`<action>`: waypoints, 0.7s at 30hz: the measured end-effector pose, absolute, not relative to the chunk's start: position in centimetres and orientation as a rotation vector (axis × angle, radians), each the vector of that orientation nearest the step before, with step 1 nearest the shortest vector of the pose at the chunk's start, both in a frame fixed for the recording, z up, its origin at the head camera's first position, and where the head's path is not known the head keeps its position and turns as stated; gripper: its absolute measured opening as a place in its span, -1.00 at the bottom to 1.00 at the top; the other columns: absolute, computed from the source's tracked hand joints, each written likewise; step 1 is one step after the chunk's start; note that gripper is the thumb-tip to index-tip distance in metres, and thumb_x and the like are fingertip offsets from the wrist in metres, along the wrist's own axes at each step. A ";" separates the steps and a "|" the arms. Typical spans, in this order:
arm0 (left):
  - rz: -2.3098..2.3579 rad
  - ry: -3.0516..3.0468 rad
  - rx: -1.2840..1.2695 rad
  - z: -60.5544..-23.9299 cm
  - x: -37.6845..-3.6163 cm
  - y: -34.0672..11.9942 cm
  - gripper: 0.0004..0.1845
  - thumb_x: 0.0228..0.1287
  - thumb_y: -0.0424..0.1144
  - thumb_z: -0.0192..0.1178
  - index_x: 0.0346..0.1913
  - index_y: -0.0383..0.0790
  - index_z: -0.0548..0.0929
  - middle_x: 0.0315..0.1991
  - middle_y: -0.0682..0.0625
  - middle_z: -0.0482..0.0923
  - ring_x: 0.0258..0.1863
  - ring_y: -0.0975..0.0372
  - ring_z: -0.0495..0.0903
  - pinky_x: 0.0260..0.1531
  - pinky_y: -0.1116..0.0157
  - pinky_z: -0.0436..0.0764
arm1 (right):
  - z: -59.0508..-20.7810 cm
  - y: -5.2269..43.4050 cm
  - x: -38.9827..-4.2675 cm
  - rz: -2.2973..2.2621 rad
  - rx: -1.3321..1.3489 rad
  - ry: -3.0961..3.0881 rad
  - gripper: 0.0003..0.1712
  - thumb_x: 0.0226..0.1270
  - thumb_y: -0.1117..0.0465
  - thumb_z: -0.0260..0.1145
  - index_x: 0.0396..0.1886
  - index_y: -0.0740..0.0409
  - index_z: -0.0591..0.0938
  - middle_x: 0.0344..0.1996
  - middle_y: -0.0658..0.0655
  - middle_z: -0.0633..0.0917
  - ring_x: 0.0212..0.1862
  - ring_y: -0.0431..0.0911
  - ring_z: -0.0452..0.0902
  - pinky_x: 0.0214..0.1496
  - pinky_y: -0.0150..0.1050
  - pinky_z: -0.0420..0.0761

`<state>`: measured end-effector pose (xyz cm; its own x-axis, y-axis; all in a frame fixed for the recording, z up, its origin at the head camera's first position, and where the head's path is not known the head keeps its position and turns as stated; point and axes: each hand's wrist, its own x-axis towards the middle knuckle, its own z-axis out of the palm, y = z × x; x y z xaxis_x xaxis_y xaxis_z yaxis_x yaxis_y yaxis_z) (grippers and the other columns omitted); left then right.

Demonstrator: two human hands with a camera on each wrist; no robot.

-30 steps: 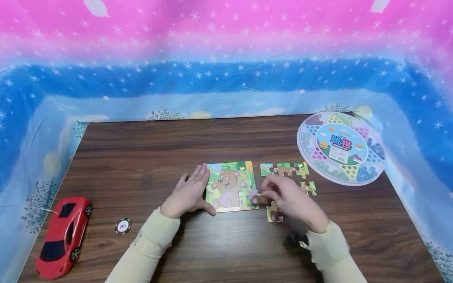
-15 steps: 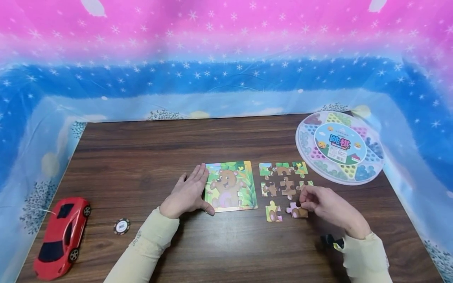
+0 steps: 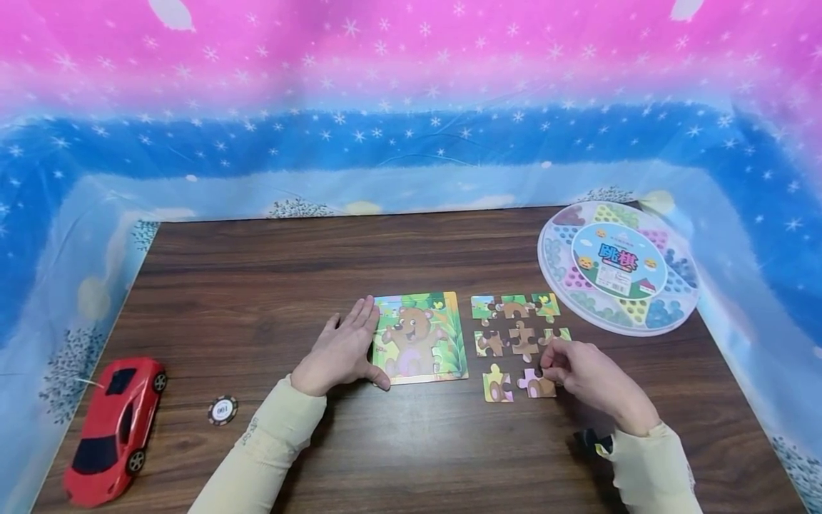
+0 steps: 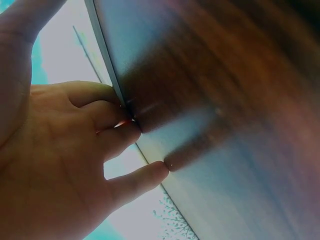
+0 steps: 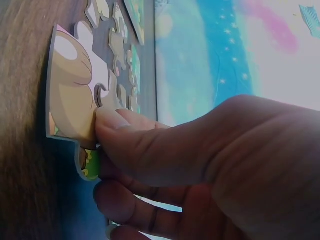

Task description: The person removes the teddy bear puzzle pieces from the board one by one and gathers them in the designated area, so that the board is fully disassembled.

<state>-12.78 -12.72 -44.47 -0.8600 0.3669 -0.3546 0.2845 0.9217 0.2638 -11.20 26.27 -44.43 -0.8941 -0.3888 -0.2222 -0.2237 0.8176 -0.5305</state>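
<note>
In the head view my left hand (image 3: 343, 350) lies with fingers straight along the left edge of a square bear puzzle board (image 3: 417, 335). The left wrist view shows its fingertips at the board's side, close to the table. My right hand (image 3: 587, 375) pinches the edge of a puzzle piece (image 3: 538, 385) printed with a brown foot and some purple. In the right wrist view the thumb presses on that piece's face (image 5: 70, 95), and the other fingers curl below. Several other loose bear puzzle pieces (image 3: 522, 340) lie in rows right of the board; one is partly behind the right hand.
A round Chinese checkers set (image 3: 619, 264) lies at the back right of the wooden table (image 3: 411, 450). To the left are a red toy car (image 3: 115, 432) and a poker chip (image 3: 222, 410). A patterned cloth (image 3: 411, 143) rises around the table's back and sides.
My right hand has carried the foot piece from the board's lower right to the bottom row of loose pieces, then shifted slightly left with it. My left hand has stayed at the board.
</note>
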 end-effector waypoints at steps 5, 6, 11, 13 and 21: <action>0.293 2.682 0.479 -44.4 -12.8 -12.7 0.42 -0.30 0.36 0.45 0.52 -0.38 -0.04 0.54 -0.24 -0.23 0.52 0.01 -0.17 0.34 -0.19 0.06 | -44.4 25.9 -11.1 -0.704 -0.432 2.678 -0.82 0.22 0.39 0.35 -0.42 0.04 0.57 -0.57 -0.07 0.53 -0.51 -0.20 0.39 -0.43 -0.27 0.42; 0.297 2.685 0.482 -44.4 -12.8 -12.7 0.42 -0.31 0.36 0.46 0.52 -0.39 -0.03 0.54 -0.24 -0.23 0.52 0.01 -0.16 0.34 -0.19 0.06 | -44.5 25.8 -11.1 -0.698 -0.423 2.677 -0.82 0.22 0.39 0.35 -0.42 0.04 0.57 -0.56 -0.07 0.54 -0.50 -0.19 0.39 -0.43 -0.26 0.42; 0.308 2.692 0.492 -44.4 -12.8 -12.7 0.42 -0.31 0.36 0.46 0.51 -0.40 -0.01 0.54 -0.25 -0.21 0.52 0.00 -0.15 0.33 -0.20 0.07 | -44.5 25.7 -11.0 -0.668 -0.390 2.686 -0.82 0.21 0.38 0.36 -0.41 0.02 0.58 -0.57 -0.07 0.55 -0.50 -0.19 0.41 -0.40 -0.24 0.43; 0.313 2.691 0.488 -44.4 -12.8 -12.7 0.41 -0.30 0.35 0.46 0.51 -0.40 -0.01 0.54 -0.25 -0.21 0.52 0.00 -0.15 0.33 -0.20 0.07 | -44.6 25.7 -10.9 -0.664 -0.392 2.693 -0.83 0.21 0.38 0.36 -0.41 0.02 0.57 -0.56 -0.07 0.55 -0.49 -0.19 0.41 -0.39 -0.24 0.43; 0.312 2.678 0.474 -44.4 -12.8 -12.7 0.41 -0.29 0.35 0.46 0.52 -0.39 -0.03 0.54 -0.24 -0.22 0.52 0.00 -0.16 0.34 -0.20 0.06 | -44.8 25.5 -10.8 -0.667 -0.362 2.693 -0.85 0.23 0.37 0.34 -0.39 0.06 0.56 -0.53 -0.05 0.56 -0.48 -0.18 0.42 -0.39 -0.22 0.44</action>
